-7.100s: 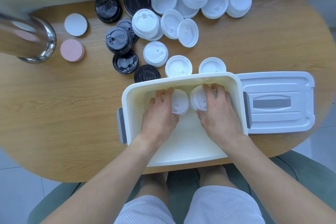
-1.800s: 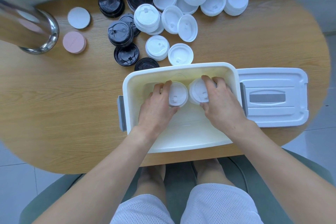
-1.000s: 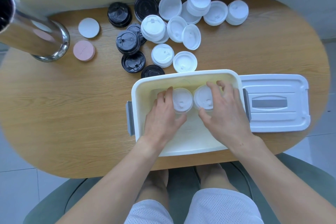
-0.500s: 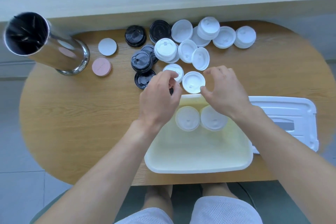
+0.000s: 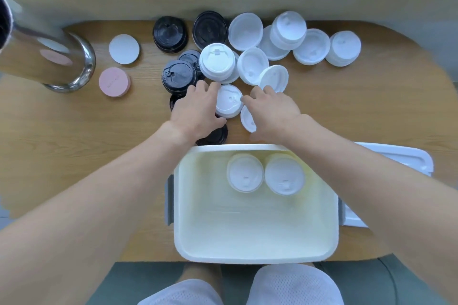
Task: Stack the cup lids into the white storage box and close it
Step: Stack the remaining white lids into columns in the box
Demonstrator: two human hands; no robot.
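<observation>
two lids (image 5: 264, 176) in box (image 5: 255, 252) | loose lids (image 5: 250, 62) behind | box lid (image 5: 401, 158) right

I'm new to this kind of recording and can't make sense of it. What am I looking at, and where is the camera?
There is no machine: a person wears a camera on the head, looking down at their own arms. On the wooden table lie loose white and black cup lids, two flat round discs and a shiny metal cylinder. Nearest the person sits an open white storage box with two piles of white lids inside; its cover lies to the right. The left hand and the right hand reach beyond the box to a white lid between them. Whether either grips it yet is unclear.
</observation>
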